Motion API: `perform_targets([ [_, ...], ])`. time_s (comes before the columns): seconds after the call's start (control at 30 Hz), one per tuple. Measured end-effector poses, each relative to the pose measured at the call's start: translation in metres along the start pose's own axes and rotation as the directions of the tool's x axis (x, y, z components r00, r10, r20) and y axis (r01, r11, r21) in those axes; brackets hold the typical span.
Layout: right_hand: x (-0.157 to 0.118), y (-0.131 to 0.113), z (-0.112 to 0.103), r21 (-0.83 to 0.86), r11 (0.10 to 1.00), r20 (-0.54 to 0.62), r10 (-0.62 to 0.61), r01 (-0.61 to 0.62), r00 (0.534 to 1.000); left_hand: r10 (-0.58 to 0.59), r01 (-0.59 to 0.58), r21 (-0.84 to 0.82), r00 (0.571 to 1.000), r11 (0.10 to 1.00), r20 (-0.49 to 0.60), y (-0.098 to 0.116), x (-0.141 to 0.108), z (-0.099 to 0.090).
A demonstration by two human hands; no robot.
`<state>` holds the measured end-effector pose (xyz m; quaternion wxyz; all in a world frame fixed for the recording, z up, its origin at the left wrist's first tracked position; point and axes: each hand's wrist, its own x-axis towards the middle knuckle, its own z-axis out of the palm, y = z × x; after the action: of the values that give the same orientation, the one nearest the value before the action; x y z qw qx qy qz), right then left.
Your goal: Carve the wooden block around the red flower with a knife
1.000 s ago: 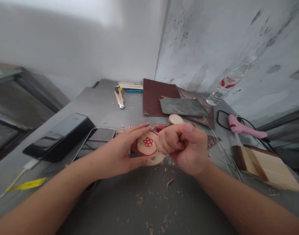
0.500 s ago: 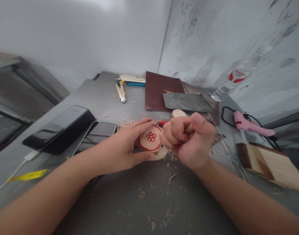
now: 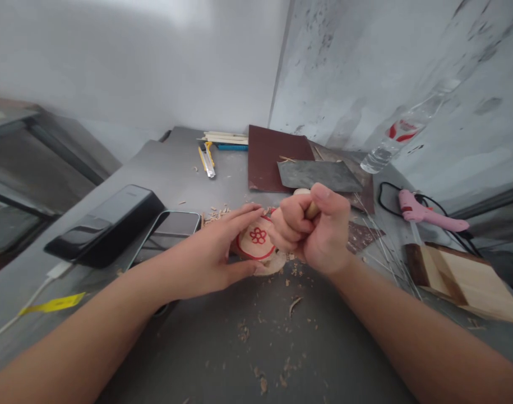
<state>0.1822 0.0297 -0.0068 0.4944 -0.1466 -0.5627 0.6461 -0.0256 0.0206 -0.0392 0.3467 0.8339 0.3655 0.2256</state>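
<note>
A pale round wood slice [image 3: 256, 239] bears a red flower drawing and a red outline along its edge. My left hand [image 3: 226, 242] grips its left side, thumb at the near edge and fingers over the far edge. Under it, a second pale wood piece [image 3: 275, 264] shows at the lower right. My right hand [image 3: 309, 224] is closed in a fist around a wooden-handled tool [image 3: 312, 211]. Only a bit of the handle shows above the fist; the working end is hidden near the slice's right edge. Wood shavings [image 3: 216, 214] lie around both hands.
Left are a phone [image 3: 167, 224] and a black box-shaped device [image 3: 105, 224]. Behind lie a yellow utility knife [image 3: 207, 160], brown sandpaper [image 3: 264, 160] and a grey sheet [image 3: 319, 175]. Right are a water bottle [image 3: 403, 132], pink glue gun [image 3: 433, 216], thin sticks and a wood block [image 3: 483, 286].
My right fist has moved left, closer to the wood slice, with the tool in it. My left hand and the slice stay in nearly the same place.
</note>
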Motion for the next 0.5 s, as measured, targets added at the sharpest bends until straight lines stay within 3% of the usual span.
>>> perform_targets([
  [0.13, 0.006, -0.001, -0.004, -0.001, 0.999, 0.042, 0.042, -0.042, 0.998, 0.009, -0.009, 0.009, 1.000, 1.000, 0.012, 0.002, 0.000, -0.001],
  [0.23, 0.001, 0.000, 0.004, -0.038, 0.999, -0.008, 0.016, -0.016, 1.000, 0.006, -0.006, 0.007, 0.999, 1.000, 0.036, 0.005, 0.000, -0.003],
  [0.33, -0.009, 0.005, 0.019, -0.084, 0.993, -0.200, -0.093, 0.078, 0.975, -0.014, 0.014, 0.006, 1.000, 1.000, 0.028, 0.008, 0.001, -0.003],
  [0.43, -0.016, 0.012, 0.032, -0.149, 0.973, -0.417, -0.226, 0.178, 0.880, -0.033, 0.033, 0.010, 0.999, 0.999, 0.007, 0.009, 0.000, -0.003],
  [0.5, -0.018, 0.014, 0.034, -0.171, 0.967, -0.464, -0.246, 0.187, 0.851, -0.029, 0.029, 0.020, 1.000, 0.999, 0.012, 0.009, 0.000, -0.004],
])
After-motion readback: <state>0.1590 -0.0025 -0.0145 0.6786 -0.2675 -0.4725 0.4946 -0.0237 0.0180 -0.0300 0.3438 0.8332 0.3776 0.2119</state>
